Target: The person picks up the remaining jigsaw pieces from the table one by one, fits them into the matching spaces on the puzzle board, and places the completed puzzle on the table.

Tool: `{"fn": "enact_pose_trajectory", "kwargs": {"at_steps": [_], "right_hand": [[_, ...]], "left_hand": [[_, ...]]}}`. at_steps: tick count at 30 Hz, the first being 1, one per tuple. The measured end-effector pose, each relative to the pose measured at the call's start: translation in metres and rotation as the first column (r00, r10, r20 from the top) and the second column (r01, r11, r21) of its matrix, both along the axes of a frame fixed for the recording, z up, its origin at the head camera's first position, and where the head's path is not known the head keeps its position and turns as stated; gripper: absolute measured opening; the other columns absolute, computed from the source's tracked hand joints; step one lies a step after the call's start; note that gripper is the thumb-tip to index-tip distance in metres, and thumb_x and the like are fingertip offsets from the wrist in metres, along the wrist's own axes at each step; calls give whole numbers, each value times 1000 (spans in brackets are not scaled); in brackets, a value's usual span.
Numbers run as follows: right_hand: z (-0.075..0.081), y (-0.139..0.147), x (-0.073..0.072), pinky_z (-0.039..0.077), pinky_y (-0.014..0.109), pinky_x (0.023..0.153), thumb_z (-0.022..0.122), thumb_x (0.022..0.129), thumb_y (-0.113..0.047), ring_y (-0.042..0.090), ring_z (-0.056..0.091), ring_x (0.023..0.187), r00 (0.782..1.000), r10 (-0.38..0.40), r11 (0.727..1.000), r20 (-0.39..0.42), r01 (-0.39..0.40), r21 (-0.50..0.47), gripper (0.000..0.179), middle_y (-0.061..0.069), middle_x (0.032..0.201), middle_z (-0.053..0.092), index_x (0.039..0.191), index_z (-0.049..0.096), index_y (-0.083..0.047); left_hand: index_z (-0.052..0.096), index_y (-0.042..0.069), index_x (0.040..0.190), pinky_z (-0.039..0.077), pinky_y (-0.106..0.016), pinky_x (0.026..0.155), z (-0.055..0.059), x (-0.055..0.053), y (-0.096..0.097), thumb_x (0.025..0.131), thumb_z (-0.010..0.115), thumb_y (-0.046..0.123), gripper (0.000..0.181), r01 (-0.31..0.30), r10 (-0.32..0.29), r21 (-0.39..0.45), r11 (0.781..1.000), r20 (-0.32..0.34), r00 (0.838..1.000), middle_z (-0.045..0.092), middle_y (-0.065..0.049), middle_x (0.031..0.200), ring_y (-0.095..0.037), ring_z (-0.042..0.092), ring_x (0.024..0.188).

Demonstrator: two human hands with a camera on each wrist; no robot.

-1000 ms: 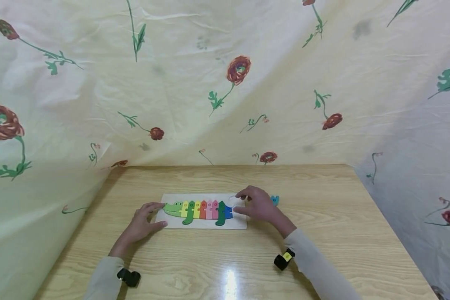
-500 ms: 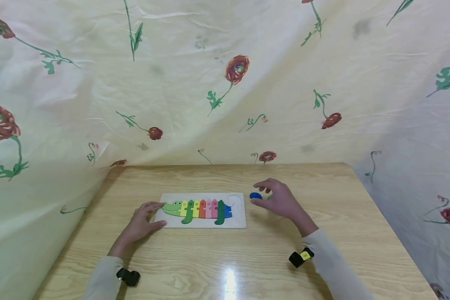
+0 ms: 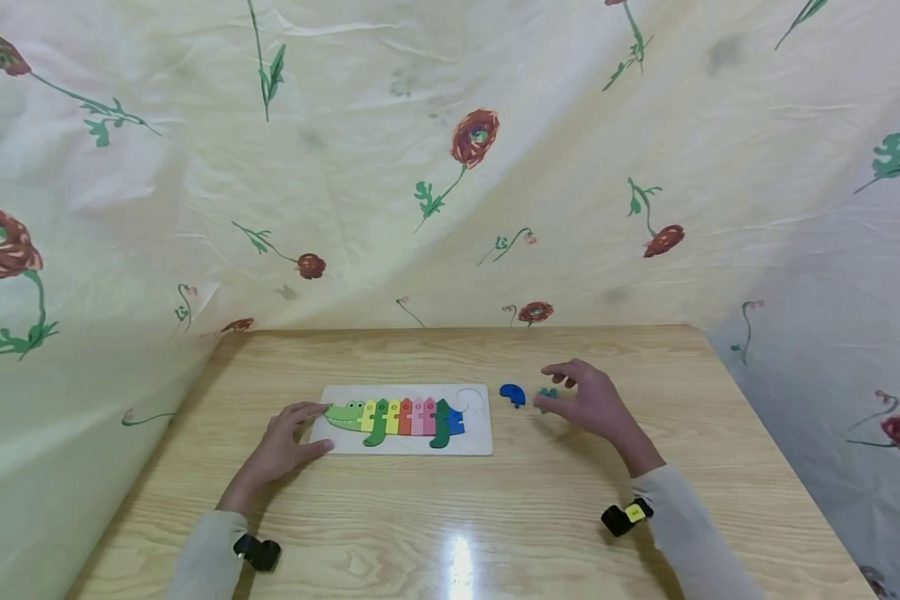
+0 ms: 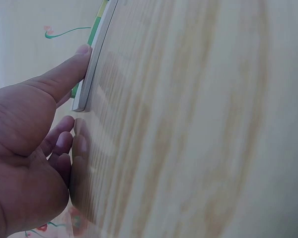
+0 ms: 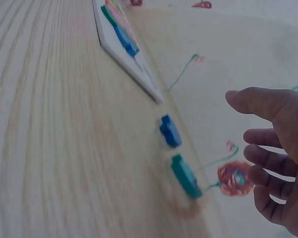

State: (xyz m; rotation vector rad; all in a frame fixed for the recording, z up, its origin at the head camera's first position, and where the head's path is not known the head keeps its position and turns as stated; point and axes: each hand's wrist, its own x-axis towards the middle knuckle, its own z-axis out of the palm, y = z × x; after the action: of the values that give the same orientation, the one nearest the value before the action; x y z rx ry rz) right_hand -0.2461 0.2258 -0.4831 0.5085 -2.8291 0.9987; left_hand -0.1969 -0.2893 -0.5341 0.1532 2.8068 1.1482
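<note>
A white puzzle board (image 3: 478, 435) with a colourful crocodile lies flat on the table; its curled tail slot at the right end shows bare. My left hand (image 3: 281, 446) rests at the board's left end, the straight thumb (image 4: 72, 72) pressing its edge in the left wrist view. Right of the board lies a loose blue puzzle piece (image 3: 512, 393). Beside it is a teal puzzle piece (image 3: 546, 392), partly covered by my right hand (image 3: 591, 406) in the head view. The right wrist view shows that hand's loosely bent fingers apart from the teal piece (image 5: 186, 177), holding nothing.
The light wooden table (image 3: 390, 533) ends at the back against a cream cloth (image 3: 390, 183) printed with red flowers, which also hangs along both sides. Each sleeve carries a small black wrist camera (image 3: 258, 552).
My right hand has moved right, from over the board's tail end, past the blue piece, to the teal piece. The blue piece has come into full view. My left hand keeps its place.
</note>
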Motion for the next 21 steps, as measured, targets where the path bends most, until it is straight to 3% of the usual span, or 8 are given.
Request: {"fn": "enact_pose_trajectory", "kwargs": {"at_steps": [11, 21], "right_hand": [[-15, 17, -2, 51, 42, 74, 84, 85, -41, 32, 60, 94, 998, -22, 999, 50, 20, 46, 67, 16, 106, 64, 136, 64, -2], [-34, 24, -9, 47, 37, 72, 87, 81, -40, 24, 55, 86, 995, -49, 998, 86, 44, 51, 70, 10, 100, 60, 134, 65, -1]], "left_hand": [[53, 12, 148, 28, -72, 109, -1, 0, -1, 89, 81, 34, 69, 1, -1, 10, 1000, 0, 1000, 36, -24, 157, -47, 31, 137], [53, 12, 148, 28, -72, 109, -2, -1, -1, 89, 81, 34, 68, -1, 1, 12, 1000, 3, 1000, 35, -24, 157, -47, 31, 137]]}}
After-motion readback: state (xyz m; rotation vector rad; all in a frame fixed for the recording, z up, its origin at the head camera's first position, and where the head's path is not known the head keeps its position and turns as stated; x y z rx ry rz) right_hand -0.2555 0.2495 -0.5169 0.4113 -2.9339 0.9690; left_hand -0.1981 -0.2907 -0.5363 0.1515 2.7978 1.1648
